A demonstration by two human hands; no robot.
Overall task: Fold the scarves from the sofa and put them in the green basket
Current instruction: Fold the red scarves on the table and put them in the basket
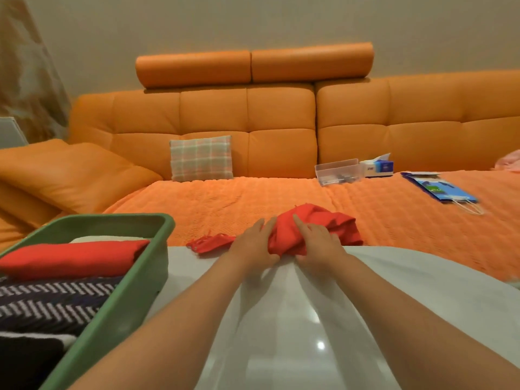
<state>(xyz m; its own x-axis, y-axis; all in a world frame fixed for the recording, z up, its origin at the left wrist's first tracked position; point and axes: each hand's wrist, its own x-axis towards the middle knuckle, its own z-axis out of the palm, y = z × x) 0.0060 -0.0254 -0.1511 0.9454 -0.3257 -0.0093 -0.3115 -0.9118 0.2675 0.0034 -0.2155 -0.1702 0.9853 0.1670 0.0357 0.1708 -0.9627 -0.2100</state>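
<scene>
Hands meet on a bunched red scarf (323, 220) at 12 o'clock, where the white bench (281, 319) ends against the sofa (225, 198). The left hand (254, 244) lies with straight fingers flat against the cloth's left flank; the right hand (319, 242) has its fingers bent into the heap, gripping a fold, forefinger stretched up it. The scarf's fringe (208, 243) trails out at 9 o'clock onto the bench edge. At 8 o'clock the green basket (135, 291) already holds a folded red scarf (70, 258), a chevron scarf (50, 302) and something black (25, 358) nearest the viewer. This looks like the start of folding what seems to be the last loose scarf. Next it probably needs drawing onto the bench and spreading flat, ends and fringe matched, before any fold. Farther off sit a plaid cushion (201, 158) at 11 o'clock, a clear box (337, 170) and tissue box (378, 166) at 1, and a blue paper bag (439, 190) at 2.
</scene>
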